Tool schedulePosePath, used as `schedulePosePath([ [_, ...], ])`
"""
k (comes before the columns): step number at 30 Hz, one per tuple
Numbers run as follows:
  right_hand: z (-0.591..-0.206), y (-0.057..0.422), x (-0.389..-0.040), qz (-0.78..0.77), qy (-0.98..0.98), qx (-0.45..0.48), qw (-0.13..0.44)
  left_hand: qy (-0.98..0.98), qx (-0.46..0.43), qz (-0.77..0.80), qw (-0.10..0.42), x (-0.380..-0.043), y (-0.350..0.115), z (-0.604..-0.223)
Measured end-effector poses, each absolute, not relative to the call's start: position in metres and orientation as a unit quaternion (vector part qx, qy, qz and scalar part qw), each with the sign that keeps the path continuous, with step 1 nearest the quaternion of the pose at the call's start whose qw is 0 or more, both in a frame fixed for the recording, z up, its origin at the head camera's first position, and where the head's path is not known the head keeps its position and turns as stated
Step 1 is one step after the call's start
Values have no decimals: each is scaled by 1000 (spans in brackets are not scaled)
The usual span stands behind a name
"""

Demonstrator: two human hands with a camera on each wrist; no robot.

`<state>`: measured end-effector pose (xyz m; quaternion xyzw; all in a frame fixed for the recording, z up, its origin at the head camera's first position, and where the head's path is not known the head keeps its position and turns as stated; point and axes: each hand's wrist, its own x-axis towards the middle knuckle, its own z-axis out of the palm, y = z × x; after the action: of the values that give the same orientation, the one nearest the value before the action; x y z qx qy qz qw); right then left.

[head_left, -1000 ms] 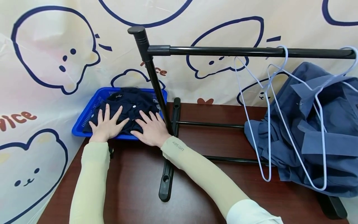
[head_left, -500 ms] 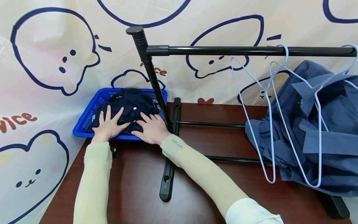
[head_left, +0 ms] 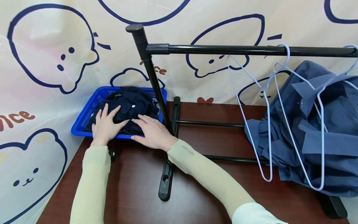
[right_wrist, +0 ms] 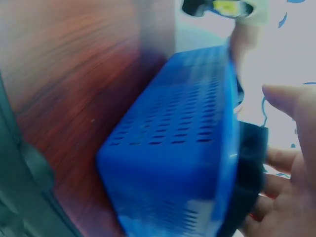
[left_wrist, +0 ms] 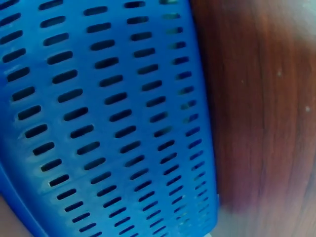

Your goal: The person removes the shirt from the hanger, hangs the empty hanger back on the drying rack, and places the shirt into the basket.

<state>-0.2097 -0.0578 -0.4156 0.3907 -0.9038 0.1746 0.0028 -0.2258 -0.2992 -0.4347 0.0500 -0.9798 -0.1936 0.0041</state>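
Observation:
A blue plastic basket (head_left: 90,107) with slotted walls holds a bunched dark navy garment (head_left: 137,101) with a white button. My left hand (head_left: 106,127) lies over the garment's near left part, fingers straight and pointing away from me. The right hand (head_left: 153,132) is at the basket's near right corner, its fingers extended over the cloth. In the right wrist view, the right hand's fingers (right_wrist: 279,185) are beside the dark cloth that bulges over the rim. The left wrist view shows mostly the basket's outer wall (left_wrist: 113,118); almost all of the left hand is out of that view.
A black clothes rack (head_left: 223,49) stands on the brown table (head_left: 131,186), its left post just right of the basket. Pale blue hangers (head_left: 269,133) hang from the bar, with a blue-grey garment (head_left: 335,118) at the right. A patterned sheet (head_left: 56,102) forms the backdrop.
The right hand has drawn back slightly toward me, its fingers closer together. The left hand's fingers are less spread, and it stays over the garment. The hangers sway a little.

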Motion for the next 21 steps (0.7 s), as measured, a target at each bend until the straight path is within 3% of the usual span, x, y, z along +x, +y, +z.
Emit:
schedulePosePath([
  [5,-404,-44,-194,226,-880,417,9,-975,59,-209,50,-224,-298,-438],
  [16,-382,0,-153,361,-826,433,-1,-968,71,-224,84,-222,-296,-438],
  [21,-378,21,-149,397,-816,420,10,-941,85,-276,176,-220,-295,-435],
])
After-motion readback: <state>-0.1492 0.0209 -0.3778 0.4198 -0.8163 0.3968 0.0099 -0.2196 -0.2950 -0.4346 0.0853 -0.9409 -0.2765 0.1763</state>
